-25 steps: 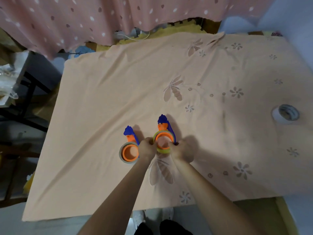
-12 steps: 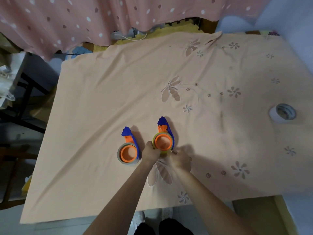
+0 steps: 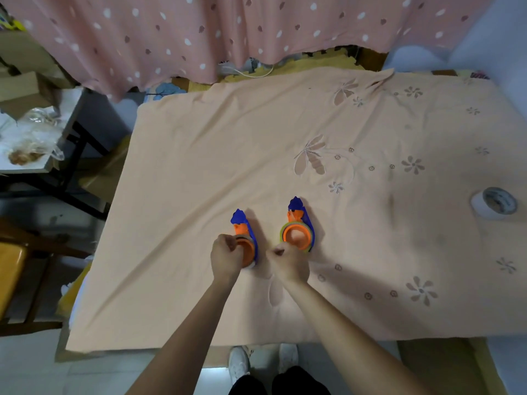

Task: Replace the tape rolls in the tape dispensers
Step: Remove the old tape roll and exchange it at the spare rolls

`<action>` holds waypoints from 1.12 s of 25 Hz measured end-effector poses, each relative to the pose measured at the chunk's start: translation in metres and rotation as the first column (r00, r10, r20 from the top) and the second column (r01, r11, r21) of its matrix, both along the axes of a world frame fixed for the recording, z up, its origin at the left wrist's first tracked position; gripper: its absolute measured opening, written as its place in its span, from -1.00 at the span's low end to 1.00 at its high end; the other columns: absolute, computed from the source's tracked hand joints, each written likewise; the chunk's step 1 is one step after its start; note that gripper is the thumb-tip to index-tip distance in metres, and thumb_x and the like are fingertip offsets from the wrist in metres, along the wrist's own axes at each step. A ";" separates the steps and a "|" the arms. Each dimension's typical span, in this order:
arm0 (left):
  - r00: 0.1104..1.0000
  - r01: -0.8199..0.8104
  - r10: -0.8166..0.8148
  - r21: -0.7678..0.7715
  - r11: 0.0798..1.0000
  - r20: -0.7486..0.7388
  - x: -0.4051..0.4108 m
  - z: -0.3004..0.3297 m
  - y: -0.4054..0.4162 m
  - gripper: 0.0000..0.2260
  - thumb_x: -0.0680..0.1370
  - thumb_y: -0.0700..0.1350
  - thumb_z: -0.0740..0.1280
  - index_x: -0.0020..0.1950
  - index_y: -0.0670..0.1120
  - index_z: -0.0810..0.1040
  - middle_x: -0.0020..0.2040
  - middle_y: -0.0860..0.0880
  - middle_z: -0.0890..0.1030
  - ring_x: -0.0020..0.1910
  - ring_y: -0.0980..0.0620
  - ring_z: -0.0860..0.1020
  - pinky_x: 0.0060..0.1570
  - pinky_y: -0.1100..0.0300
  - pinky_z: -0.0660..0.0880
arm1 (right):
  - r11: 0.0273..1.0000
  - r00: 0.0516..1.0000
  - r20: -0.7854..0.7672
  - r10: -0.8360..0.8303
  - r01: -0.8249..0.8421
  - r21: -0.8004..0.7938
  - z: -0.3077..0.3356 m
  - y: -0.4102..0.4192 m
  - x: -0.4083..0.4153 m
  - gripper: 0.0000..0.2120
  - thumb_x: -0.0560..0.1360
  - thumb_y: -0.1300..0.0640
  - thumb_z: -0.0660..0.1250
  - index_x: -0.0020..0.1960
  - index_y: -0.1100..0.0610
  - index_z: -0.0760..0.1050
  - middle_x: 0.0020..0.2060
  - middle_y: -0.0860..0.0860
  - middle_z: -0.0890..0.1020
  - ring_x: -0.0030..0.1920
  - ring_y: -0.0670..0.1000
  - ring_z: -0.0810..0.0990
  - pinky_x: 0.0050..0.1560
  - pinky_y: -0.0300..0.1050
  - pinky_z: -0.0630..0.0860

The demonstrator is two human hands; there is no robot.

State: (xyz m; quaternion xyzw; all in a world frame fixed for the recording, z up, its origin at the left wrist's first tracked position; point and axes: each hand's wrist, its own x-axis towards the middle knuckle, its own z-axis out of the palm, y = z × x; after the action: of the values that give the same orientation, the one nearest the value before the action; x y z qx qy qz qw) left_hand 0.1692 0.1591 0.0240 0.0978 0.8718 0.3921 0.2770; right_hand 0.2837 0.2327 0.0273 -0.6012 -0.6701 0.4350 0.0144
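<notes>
Two blue and orange tape dispensers lie side by side on the peach tablecloth (image 3: 199, 172). The right dispenser (image 3: 298, 232) carries a yellow-green tape roll around its orange hub. My left hand (image 3: 226, 259) is closed on the near left side of the left dispenser (image 3: 247, 241), covering part of its roll. My right hand (image 3: 288, 263) is curled into a fist just in front of the right dispenser, near its lower left edge, with nothing visible in it. A white tape roll (image 3: 494, 205) lies apart at the far right.
The cloth's near edge (image 3: 171, 344) runs just in front of my arms, with my shoes (image 3: 239, 363) below it. A side table with plastic bags (image 3: 31, 143) stands at the left. A spotted pink curtain (image 3: 228, 29) hangs behind.
Both hands were on the right dispenser and its roll. My left hand has moved left onto the left dispenser. My right hand has let go and drawn back a little.
</notes>
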 end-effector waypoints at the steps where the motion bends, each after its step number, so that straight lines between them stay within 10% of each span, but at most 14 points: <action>1: 1.000 -0.009 0.009 -0.033 0.999 -0.009 -0.010 -0.006 -0.008 -0.80 0.46 -0.23 0.28 0.06 -0.21 0.51 0.04 -0.13 0.59 -0.05 -0.11 0.53 -0.10 0.14 0.41 | 0.998 0.998 0.011 0.054 -0.054 0.009 0.001 -0.003 -0.009 -0.80 0.42 -0.02 0.30 -0.02 0.03 0.59 -0.07 -0.01 0.69 -0.03 0.11 0.64 -0.16 -0.12 0.49; 12: 0.966 0.241 -0.222 -0.149 0.959 0.131 -0.035 -0.044 -0.030 -0.65 0.49 -0.12 0.27 0.26 -0.13 0.44 0.14 -0.23 0.53 0.00 -0.23 0.59 0.02 0.01 0.55 | 0.938 0.938 0.221 0.268 -0.306 0.162 -0.021 -0.014 -0.058 -0.46 0.47 0.19 0.23 0.44 0.00 0.31 0.05 0.11 0.64 0.05 0.19 0.61 -0.16 -0.05 0.48; 28: 0.990 0.134 -0.125 -0.177 0.975 0.061 -0.109 -0.041 -0.131 -0.51 0.27 -0.10 0.10 0.16 -0.15 0.48 0.04 -0.24 0.58 -0.02 -0.25 0.55 -0.02 -0.01 0.52 | 0.899 0.921 0.135 0.366 -0.387 0.203 -0.028 -0.114 -0.134 -0.56 0.43 0.23 0.21 0.30 0.03 0.43 0.07 0.07 0.66 0.07 0.18 0.61 -0.07 -0.04 0.50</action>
State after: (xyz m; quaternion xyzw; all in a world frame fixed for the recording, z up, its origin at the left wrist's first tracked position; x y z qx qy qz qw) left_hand 0.0602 0.0278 -0.0167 0.1191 0.8883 0.2947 0.3314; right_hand 0.1494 0.1189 -0.0011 -0.4743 -0.8187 0.3220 -0.0331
